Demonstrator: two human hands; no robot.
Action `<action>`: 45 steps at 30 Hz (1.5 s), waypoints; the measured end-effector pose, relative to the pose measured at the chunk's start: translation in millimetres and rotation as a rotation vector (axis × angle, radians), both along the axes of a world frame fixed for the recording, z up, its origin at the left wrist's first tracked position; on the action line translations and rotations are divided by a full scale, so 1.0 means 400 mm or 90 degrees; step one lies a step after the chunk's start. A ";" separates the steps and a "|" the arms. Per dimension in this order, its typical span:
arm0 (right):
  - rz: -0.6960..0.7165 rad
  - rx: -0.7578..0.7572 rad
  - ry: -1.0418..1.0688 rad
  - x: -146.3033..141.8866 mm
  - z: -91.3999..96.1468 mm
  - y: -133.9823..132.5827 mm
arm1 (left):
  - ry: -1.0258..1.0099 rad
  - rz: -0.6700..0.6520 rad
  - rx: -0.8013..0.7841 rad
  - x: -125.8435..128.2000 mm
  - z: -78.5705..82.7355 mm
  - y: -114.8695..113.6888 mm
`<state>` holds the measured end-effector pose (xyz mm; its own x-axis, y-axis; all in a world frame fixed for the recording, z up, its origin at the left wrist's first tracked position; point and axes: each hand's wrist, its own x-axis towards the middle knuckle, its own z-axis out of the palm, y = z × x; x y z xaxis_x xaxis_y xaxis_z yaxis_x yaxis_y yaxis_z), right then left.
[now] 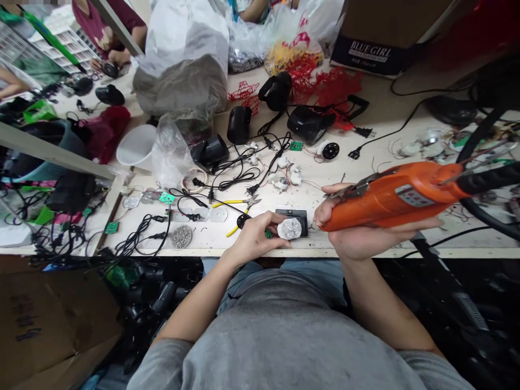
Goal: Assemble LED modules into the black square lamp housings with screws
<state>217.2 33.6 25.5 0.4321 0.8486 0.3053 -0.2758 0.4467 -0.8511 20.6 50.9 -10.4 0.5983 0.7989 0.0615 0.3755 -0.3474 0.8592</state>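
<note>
Here's my orange driver (390,201), poised!

My left hand (260,235) pinches the white round part (290,229) by the black block (302,219) on the desk (357,170); my right hand (351,244) wraps the driver. Looks like screw work: next calls for steady aim.

Ref = pliers (246,203) on bench (215,241): round disc (181,236) L; tub (136,145) behind-L; housing (239,125) behind; pwr driver (390,196) R; carton (371,51) far behind-R.

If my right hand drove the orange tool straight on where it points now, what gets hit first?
Probably the white round part in your left hand, though the black rectangular piece overlapping it in view could come first; depth is unclear.
</note>
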 end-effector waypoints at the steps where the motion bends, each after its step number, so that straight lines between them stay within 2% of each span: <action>1: 0.001 -0.012 -0.004 0.005 -0.003 -0.001 | -0.011 0.008 -0.007 0.004 -0.003 0.003; 5: 0.015 -0.034 -0.002 0.022 -0.010 -0.003 | 0.038 0.007 0.049 0.017 -0.010 0.019; 10: 0.029 -0.042 0.009 0.023 0.010 -0.002 | 0.078 0.002 0.144 0.007 -0.018 0.037; 15: 0.070 -0.074 0.007 0.011 0.023 0.000 | 0.084 0.014 0.147 0.000 -0.025 0.037; 22: 0.043 -0.066 0.009 0.005 0.011 -0.001 | 0.071 0.016 0.136 0.005 -0.020 0.033; 29: 0.093 -0.072 -0.030 0.023 0.008 0.008 | 0.063 0.010 0.153 0.008 -0.013 0.030; 34: 0.078 -0.077 -0.076 0.036 0.023 -0.010 | 0.073 0.044 0.179 -0.029 0.008 0.032; 37: 0.090 -0.073 -0.090 0.048 0.001 -0.048 | 0.086 0.089 0.197 -0.071 0.022 0.034; 40: 0.080 -0.085 -0.110 0.052 -0.044 -0.089 | 0.095 0.133 0.215 -0.095 0.029 0.028; 43: 0.050 -0.098 -0.110 0.047 -0.084 -0.109 | 0.065 0.171 0.209 -0.081 0.031 0.000; 45: 0.057 -0.103 -0.095 0.041 -0.094 -0.110 | 0.024 0.178 0.180 -0.054 0.030 -0.032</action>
